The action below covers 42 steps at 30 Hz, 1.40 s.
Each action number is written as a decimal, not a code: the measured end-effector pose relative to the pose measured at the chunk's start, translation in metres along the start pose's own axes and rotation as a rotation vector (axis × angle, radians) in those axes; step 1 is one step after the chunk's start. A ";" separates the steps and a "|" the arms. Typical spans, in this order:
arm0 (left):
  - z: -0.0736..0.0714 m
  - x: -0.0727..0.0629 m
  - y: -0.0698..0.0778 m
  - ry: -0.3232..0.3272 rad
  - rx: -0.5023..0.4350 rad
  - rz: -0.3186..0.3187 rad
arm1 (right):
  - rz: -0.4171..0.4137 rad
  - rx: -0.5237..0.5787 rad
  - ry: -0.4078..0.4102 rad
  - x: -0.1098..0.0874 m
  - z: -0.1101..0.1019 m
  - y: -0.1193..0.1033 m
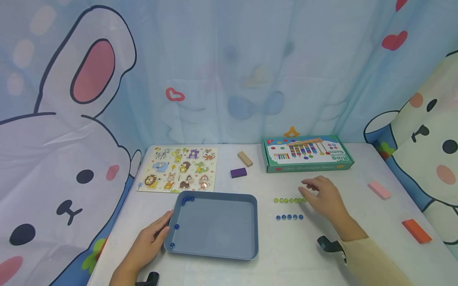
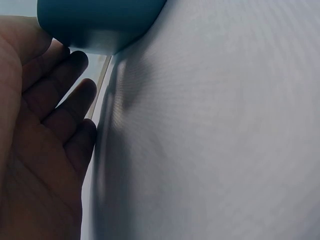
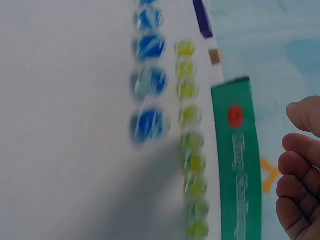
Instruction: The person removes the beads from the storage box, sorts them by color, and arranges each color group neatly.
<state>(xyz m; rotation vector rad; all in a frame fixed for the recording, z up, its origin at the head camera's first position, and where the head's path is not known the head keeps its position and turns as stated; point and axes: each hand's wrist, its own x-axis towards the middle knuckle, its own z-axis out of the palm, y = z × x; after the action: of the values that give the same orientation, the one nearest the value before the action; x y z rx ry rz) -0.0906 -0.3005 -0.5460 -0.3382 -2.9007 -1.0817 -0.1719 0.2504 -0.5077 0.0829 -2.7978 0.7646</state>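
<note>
A blue-grey tray (image 1: 214, 226) lies on the table with several dark blue marbles (image 1: 187, 199) along its left side and upper left corner. My left hand (image 1: 148, 240) rests against the tray's left wall, fingers loosely bent; the left wrist view shows the fingertips right at the tray wall (image 2: 100, 25). To the right of the tray, a row of yellow-green marbles (image 1: 286, 200) lies above a shorter row of blue marbles (image 1: 290, 217). Over the right end of the green row hovers my right hand (image 1: 323, 198), thumb and fingers apart, nothing visible between them.
An animal puzzle board (image 1: 179, 169) lies behind the tray. Nearby are a purple block (image 1: 238, 172) and a wooden block (image 1: 245, 158). A green game box (image 1: 307, 154) sits at the back; a pink block (image 1: 379, 190) and an orange block (image 1: 417, 231) lie far right.
</note>
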 end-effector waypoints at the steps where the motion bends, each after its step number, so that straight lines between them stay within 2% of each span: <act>1: 0.000 0.000 0.000 -0.004 -0.001 -0.002 | -0.023 0.002 0.001 0.003 0.003 -0.007; 7: -0.001 0.001 -0.002 -0.007 -0.005 -0.004 | -0.166 0.033 -0.009 0.018 0.023 -0.052; 14: -0.003 0.000 -0.002 -0.008 -0.001 -0.011 | -0.341 0.076 -0.051 0.030 0.044 -0.116; 20: -0.004 0.000 -0.001 -0.002 0.002 -0.021 | -0.446 0.070 -0.140 0.036 0.068 -0.174; 25: -0.004 0.001 -0.001 -0.010 -0.004 -0.022 | -0.540 0.038 -0.221 0.036 0.090 -0.211; 35: -0.002 0.002 -0.002 -0.023 0.006 -0.030 | -0.660 -0.013 -0.411 0.021 0.132 -0.258; 42: -0.002 0.001 -0.001 -0.021 -0.007 -0.011 | -0.748 -0.036 -0.468 0.011 0.159 -0.275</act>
<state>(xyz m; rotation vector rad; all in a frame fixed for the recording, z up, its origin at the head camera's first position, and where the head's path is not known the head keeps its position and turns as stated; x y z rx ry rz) -0.0917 -0.3021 -0.5454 -0.3366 -2.9214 -1.0969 -0.1851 -0.0674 -0.5021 1.3600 -2.8104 0.5396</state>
